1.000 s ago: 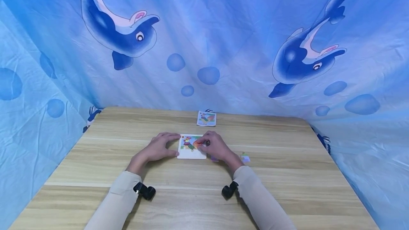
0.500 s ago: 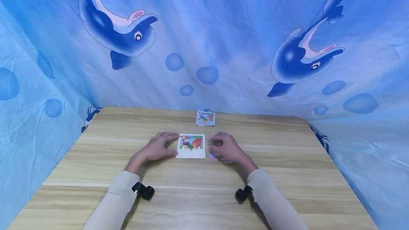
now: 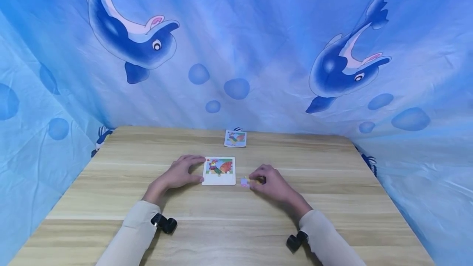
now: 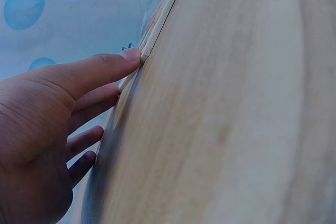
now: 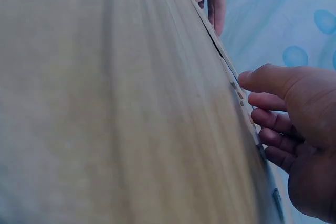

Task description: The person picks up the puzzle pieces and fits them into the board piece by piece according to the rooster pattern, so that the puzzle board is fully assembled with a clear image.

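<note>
A jigsaw board (image 3: 219, 180) with a partly filled rooster picture lies on the table, its lower part bare white. My left hand (image 3: 182, 171) touches the board's left edge, thumb at the near corner and forefinger at the far one. In the left wrist view the thumb (image 4: 131, 55) meets the board's edge. Just right of the board, my right hand (image 3: 271, 182) pinches at a purple and yellow puzzle piece (image 3: 244, 182) with thumb and forefinger. The right wrist view shows its thumb (image 5: 247, 78) low by the pieces; the hand partly hides them.
A picture card (image 3: 235, 139) showing the same rooster lies at the back of the wooden table (image 3: 221, 233). Behind it hangs a blue cloth (image 3: 273, 52) printed with dolphins. Dark wrist cameras sit on both sleeves.
My right hand has left the rooster's tail on the board and moved right and nearer, down to the loose pieces. The left hand has stayed at the board's edge.
</note>
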The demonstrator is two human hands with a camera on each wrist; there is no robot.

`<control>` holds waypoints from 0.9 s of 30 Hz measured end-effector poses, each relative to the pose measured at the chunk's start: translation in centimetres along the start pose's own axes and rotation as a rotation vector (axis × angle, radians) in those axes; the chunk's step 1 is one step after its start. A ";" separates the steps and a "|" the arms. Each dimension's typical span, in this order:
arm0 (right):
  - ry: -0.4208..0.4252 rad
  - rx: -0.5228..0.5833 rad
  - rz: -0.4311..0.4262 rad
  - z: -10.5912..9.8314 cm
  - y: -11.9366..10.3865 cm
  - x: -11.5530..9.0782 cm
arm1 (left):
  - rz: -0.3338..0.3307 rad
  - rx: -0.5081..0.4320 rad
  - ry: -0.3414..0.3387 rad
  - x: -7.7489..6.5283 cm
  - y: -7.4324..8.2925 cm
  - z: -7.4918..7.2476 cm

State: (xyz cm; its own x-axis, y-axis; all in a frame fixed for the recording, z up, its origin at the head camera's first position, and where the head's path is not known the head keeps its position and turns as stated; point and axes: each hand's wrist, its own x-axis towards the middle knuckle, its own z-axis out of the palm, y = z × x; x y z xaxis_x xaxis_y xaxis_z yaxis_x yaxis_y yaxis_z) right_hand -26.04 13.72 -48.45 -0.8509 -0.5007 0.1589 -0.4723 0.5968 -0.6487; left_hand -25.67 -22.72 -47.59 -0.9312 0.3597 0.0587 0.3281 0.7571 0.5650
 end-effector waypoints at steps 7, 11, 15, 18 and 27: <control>0.014 -0.028 -0.029 0.1 0.5 -0.4 | -0.008 0.001 0.002 0.0 0.1 0.1; 0.023 -0.035 -0.037 0.3 0.7 -0.5 | -0.010 -0.002 0.001 0.0 0.1 0.0; 0.039 -0.040 -0.051 0.5 0.7 -0.4 | -0.010 -0.001 0.004 0.0 0.0 0.1; 0.045 -0.047 -0.048 0.7 0.6 -0.4 | -0.009 0.002 0.005 0.0 0.0 0.1; 0.049 -0.068 -0.058 0.8 0.5 -0.3 | -0.011 0.005 0.004 0.0 -0.1 0.1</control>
State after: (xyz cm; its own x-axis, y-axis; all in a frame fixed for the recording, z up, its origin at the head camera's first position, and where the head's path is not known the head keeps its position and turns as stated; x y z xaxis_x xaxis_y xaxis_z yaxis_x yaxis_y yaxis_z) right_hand -25.89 13.68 -49.38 -0.8310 -0.5056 0.2320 -0.5344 0.6098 -0.5853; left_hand -25.72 -22.71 -47.76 -0.9354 0.3492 0.0560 0.3188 0.7639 0.5611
